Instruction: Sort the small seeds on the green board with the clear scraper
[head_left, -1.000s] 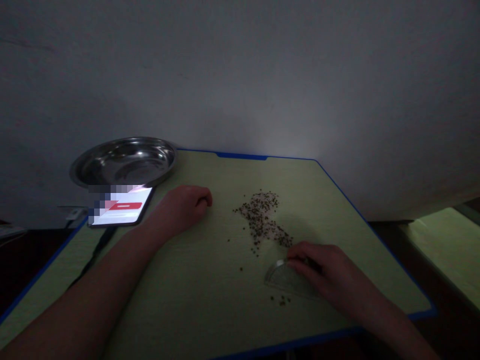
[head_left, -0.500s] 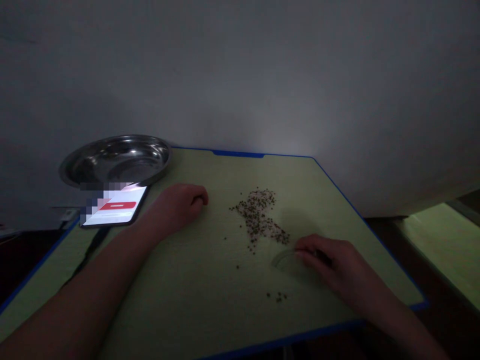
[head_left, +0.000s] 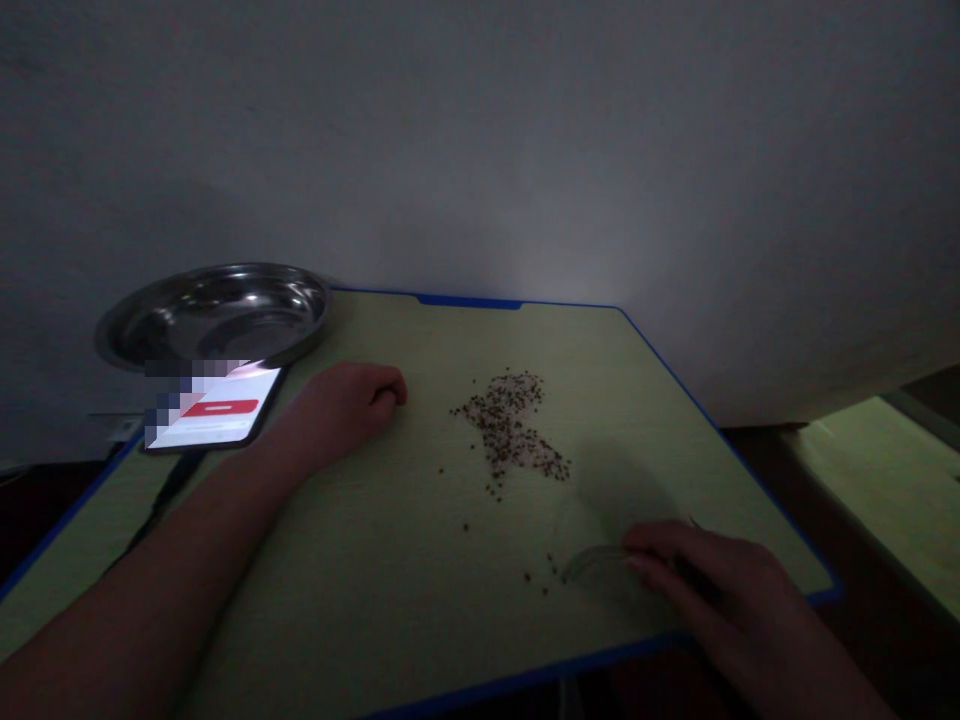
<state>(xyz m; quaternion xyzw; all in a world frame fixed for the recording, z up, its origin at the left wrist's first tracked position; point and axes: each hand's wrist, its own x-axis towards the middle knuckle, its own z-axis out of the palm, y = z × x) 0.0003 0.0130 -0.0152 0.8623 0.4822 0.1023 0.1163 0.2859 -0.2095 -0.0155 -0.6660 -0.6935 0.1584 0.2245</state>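
The right hand [head_left: 739, 582] pinches a clear protractor [head_left: 596, 555] at the counter [head_left: 622, 385], stray seeds [head_left: 527, 577] at its nine o'clock and the seed pile [head_left: 514, 430] at eleven; the left hand [head_left: 352, 405] lies curled closed, and a low, level edge with light pressure should best prevent scatter.

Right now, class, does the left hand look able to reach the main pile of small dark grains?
Probably yes: the left hand sits just left of the pile, and nothing visible stands between them; the right hand, pinching a clear curved piece, is to its right.
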